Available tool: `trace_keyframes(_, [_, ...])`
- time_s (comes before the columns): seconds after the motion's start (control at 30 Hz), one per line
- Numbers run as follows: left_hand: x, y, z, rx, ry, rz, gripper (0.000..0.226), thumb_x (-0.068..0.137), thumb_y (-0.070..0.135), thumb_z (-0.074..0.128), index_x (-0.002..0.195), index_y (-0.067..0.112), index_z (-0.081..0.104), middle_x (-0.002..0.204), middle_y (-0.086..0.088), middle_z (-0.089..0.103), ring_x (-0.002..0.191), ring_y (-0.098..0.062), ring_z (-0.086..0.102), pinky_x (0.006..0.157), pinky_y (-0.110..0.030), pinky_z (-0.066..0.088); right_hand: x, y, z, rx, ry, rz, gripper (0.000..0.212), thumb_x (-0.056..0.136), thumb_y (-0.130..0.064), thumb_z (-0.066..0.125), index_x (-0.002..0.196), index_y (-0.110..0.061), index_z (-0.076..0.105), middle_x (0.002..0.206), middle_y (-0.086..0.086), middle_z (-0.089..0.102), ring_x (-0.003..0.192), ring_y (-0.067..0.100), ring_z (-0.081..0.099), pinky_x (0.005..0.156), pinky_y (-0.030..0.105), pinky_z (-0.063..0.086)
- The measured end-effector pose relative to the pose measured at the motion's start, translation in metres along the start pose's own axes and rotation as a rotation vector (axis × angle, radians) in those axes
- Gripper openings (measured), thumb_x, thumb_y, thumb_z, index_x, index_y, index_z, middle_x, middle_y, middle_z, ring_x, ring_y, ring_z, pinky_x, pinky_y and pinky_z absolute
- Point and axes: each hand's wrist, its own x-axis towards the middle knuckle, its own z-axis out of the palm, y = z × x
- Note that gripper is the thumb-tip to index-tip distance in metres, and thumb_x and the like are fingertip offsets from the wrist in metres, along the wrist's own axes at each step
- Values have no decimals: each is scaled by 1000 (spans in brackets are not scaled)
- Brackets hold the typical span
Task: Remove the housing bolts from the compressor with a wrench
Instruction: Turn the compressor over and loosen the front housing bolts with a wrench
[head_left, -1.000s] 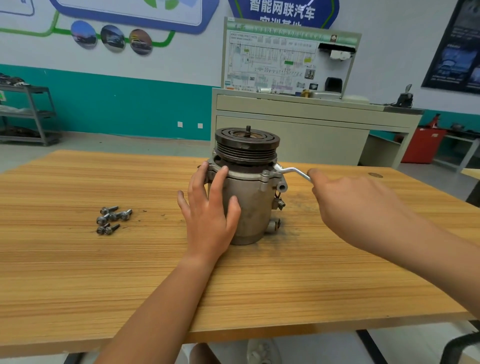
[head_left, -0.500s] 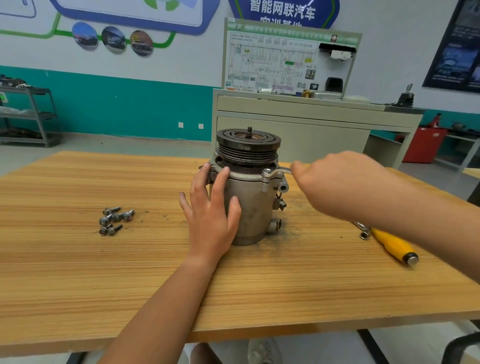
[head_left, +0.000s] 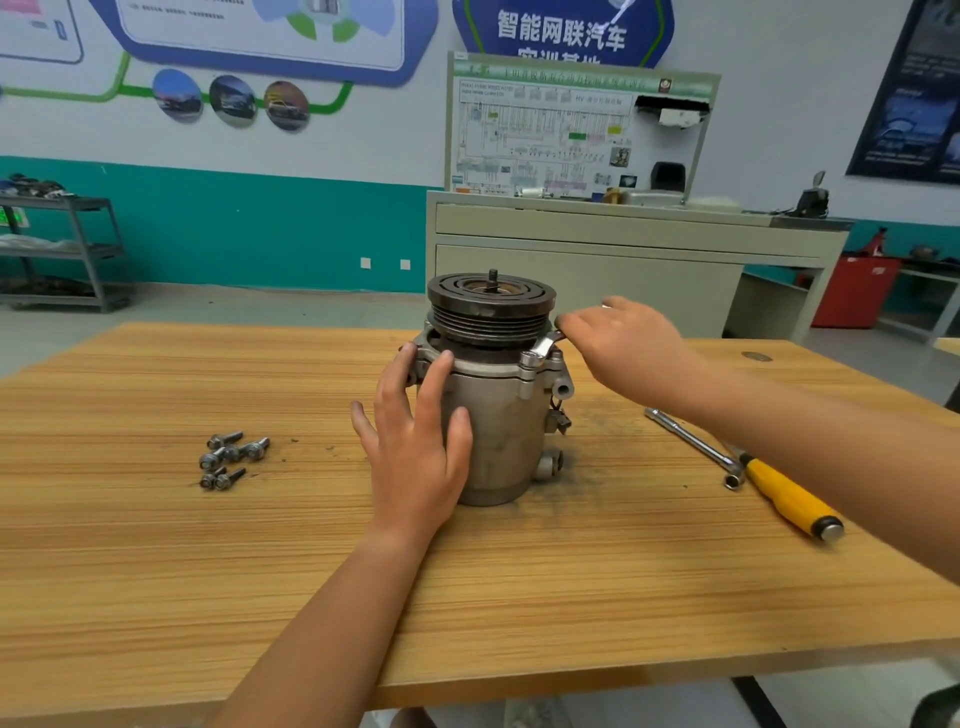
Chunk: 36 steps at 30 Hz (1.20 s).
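Compressor (head_left: 506, 431) stands upright near the middle of the wooden counter (head_left: 156, 571). Its dark grooved pulley (head_left: 491, 312) is on top, with a short threaded shaft sticking up from the centre.

The left hand (head_left: 415, 457) lies flat against the near side of the grey housing. Its fingers are straight and spread, with the tips reaching up to the flange, so this grip is wide and presses rather than clasps.

The right hand (head_left: 628, 348) is just to the right of the pulley. Its fingers are curled over the handle of a silver wrench (head_left: 543, 347), so that grip is holding the wrench. The wrench's ring end sits on the flange at the housing's front right edge (the bolt head under it is hidden).

A small cluster of loose bolts (head_left: 231, 457) lies on the counter to the left, well apart from the housing. To the right, a slim steel bar (head_left: 691, 441) with a socket end lies on the counter, just beside a yellow-handled tool (head_left: 789, 501). Dark grime marks the wood around the right side of the base.
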Motion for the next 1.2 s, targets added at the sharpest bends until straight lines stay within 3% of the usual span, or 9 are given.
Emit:
trace_keyframes(0.07, [1, 0, 0, -9, 1, -7, 44, 89, 37, 32, 132, 36, 28, 148, -10, 29, 134, -17, 24, 106, -62, 4, -7, -2, -4, 194, 188, 145, 18, 82, 12, 55, 98, 7, 62, 71, 20, 65, 60, 33, 61, 65, 43, 49])
trace_keyframes(0.13, [2, 0, 1, -13, 6, -10, 43, 89, 36, 33, 132, 35, 28, 147, -10, 30, 134, -16, 24, 106, -61, 3, -19, -5, -24, 454, 296, 286, 18, 92, -2, 50, 105, 6, 59, 65, 14, 58, 53, 27, 54, 51, 33, 40])
trace_keyframes(0.23, [2, 1, 2, -20, 13, -16, 43, 89, 36, 34, 131, 35, 29, 147, -10, 30, 134, -17, 25, 106, -61, 4, -42, -14, -60, 506, 363, 233, 31, 94, -18, 37, 106, 4, 57, 54, -3, 41, 38, 17, 37, 38, 21, 25])
trace_keyframes(0.33, [1, 2, 1, -16, 1, -19, 43, 89, 37, 33, 131, 35, 29, 148, -9, 30, 135, -18, 25, 106, -62, 4, -58, -24, -83, 333, 87, 204, 35, 93, -30, 24, 102, -9, 51, 48, -7, 36, 36, 15, 34, 38, 19, 23])
trace_keyframes(0.43, [1, 3, -1, -12, -10, -24, 43, 88, 37, 32, 131, 36, 28, 148, -9, 29, 135, -16, 23, 106, -62, 4, -64, -22, -77, 144, -209, 272, 17, 98, -27, 26, 107, -23, 40, 59, -6, 41, 50, 12, 39, 43, 28, 30])
trace_keyframes(0.67, [1, 3, -1, -7, -12, -22, 43, 89, 38, 32, 131, 36, 28, 149, -9, 29, 135, -17, 24, 106, -61, 4, -58, -32, -73, 102, -292, 282, 23, 96, -14, 35, 118, -20, 41, 59, -4, 41, 49, 11, 38, 39, 25, 24])
trace_keyframes(0.87, [0, 3, -1, -5, -4, -16, 43, 88, 37, 33, 131, 35, 28, 148, -11, 30, 134, -17, 23, 106, -63, 5, -38, -44, -101, -142, -401, 76, 34, 88, 2, 39, 121, -7, 45, 59, -1, 26, 45, 14, 23, 38, 24, 18])
trace_keyframes(1.0, [-1, 3, -1, -7, -9, -24, 44, 88, 37, 33, 131, 35, 28, 148, -11, 30, 134, -18, 24, 106, -63, 6, -35, -43, -101, -210, -409, 12, 25, 91, -2, 38, 114, -7, 47, 58, -1, 26, 44, 14, 22, 38, 25, 16])
trace_keyframes(1.2, [-1, 2, -1, -3, -18, -21, 44, 88, 37, 34, 132, 35, 28, 148, -10, 29, 135, -19, 26, 106, -63, 6, -33, -6, -69, -183, -375, 1, 39, 94, -11, 34, 132, -18, 33, 54, -4, 36, 44, 10, 32, 38, 23, 20])
